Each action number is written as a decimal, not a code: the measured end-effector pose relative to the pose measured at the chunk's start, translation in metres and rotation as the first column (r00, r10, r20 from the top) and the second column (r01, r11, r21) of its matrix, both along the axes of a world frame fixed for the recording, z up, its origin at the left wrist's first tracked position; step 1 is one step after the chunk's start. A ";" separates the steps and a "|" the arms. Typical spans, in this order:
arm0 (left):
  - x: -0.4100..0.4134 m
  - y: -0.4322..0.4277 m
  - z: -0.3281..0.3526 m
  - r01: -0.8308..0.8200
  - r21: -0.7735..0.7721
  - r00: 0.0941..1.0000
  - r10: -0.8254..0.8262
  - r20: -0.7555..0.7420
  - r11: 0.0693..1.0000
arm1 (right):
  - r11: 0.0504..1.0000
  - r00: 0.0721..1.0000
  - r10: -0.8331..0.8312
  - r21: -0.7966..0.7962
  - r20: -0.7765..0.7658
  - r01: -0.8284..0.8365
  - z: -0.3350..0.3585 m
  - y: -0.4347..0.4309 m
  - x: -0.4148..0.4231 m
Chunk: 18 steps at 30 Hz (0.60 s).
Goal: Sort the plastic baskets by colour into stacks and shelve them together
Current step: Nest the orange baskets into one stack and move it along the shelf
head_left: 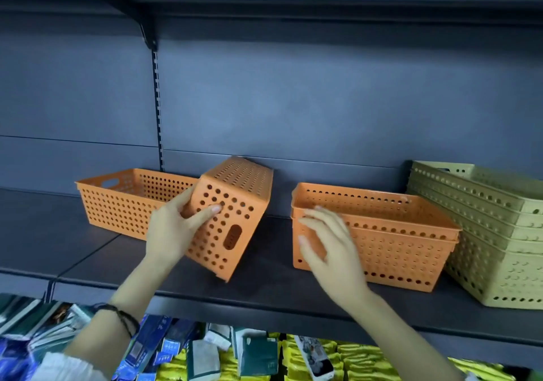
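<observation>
On the dark shelf (264, 289) my left hand (173, 227) grips an orange perforated basket (235, 213) that is tipped over, its bottom facing up and back and one corner resting on the shelf. Behind it to the left a single orange basket (123, 201) stands upright. A short stack of orange baskets (382, 239) sits to the right. My right hand (326, 245) hovers at the stack's left end with fingers spread, holding nothing. A taller stack of olive-green baskets (487, 233) stands at the far right, touching the orange stack.
The shelf's grey back panel (293, 101) rises behind the baskets and an upper shelf overhangs them. Below the shelf edge lie packaged goods: blue and white packs (152, 348) at left, yellow packets (364, 360) at right.
</observation>
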<state>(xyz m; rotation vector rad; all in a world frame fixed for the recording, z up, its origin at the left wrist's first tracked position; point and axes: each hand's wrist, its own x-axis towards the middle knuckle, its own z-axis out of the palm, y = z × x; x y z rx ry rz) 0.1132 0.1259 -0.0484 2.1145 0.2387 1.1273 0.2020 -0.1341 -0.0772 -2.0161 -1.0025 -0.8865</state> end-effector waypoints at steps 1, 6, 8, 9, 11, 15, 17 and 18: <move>0.001 -0.004 -0.003 -0.014 -0.027 1.000 0.014 0.008 1.000 | 0.997 0.991 0.081 0.003 -0.104 -0.081 0.000 0.013 -0.007; 0.012 -0.019 -0.021 -0.041 -0.142 0.995 0.054 0.086 0.989 | 0.920 0.773 0.384 0.283 -0.505 -0.273 0.004 0.062 -0.022; 0.011 -0.021 -0.025 -0.003 -0.207 0.995 0.023 0.098 0.978 | 0.902 0.752 0.409 0.353 -0.517 -0.248 0.006 0.068 -0.023; 0.010 -0.020 -0.026 0.020 -0.224 0.996 0.000 0.089 0.974 | 0.905 0.757 0.402 0.351 -0.515 -0.241 0.007 0.070 -0.023; 0.005 -0.013 -0.026 0.051 -0.208 0.998 -0.040 0.056 0.977 | 0.925 0.786 0.358 0.307 -0.504 -0.225 0.011 0.071 -0.019; 0.000 0.014 -0.008 0.111 0.008 0.993 -0.111 -0.037 0.994 | 0.953 0.832 0.292 0.214 -0.471 -0.214 0.020 0.071 -0.015; -0.003 0.021 0.008 0.199 0.111 0.979 -0.192 -0.065 0.974 | 0.953 0.842 0.293 0.213 -0.453 -0.216 0.028 0.071 -0.013; -0.003 0.021 0.017 0.264 0.139 0.963 -0.253 -0.090 0.954 | 0.953 0.846 0.293 0.212 -0.445 -0.218 0.034 0.071 -0.013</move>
